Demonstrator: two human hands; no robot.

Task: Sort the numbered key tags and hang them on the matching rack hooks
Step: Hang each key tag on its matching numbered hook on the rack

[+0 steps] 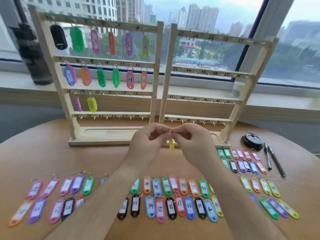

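Yellow key tag (171, 147) hangs at the middle of the view, between the two hands, above the table (103, 158) and just in front of the racks' bases. Its long axis runs near upright, from twelve to six o'clock, with the metal ring end up and the free end pointing down to six. The left hand (149, 141), fingers curled, pinches the ring end from nine o'clock. The right hand (190, 139), curled likewise, pinches it from three o'clock, and the fingertips of both meet at the ring.

At ten o'clock from the hands a dark bottle (32, 54) stands on the window sill (15, 82). Beside it, at eleven o'clock, the left rack (103, 60) carries hung tags (77, 38) under its upper three rails, each with its ring up and long axis upright. At seven o'clock the left group (50, 187) of tags lies flat in two rows, rings leaning toward one o'clock. At six o'clock the middle group (170, 207) lies in two rows, partly hidden by the forearms, rings toward twelve. At one o'clock stands the right rack (207, 71), its rails marked with handwritten numbers. At four o'clock the right group (269, 209) lies with rings toward eleven. At three o'clock a black lid (252, 141) and two pens (277, 161) lie on the table.
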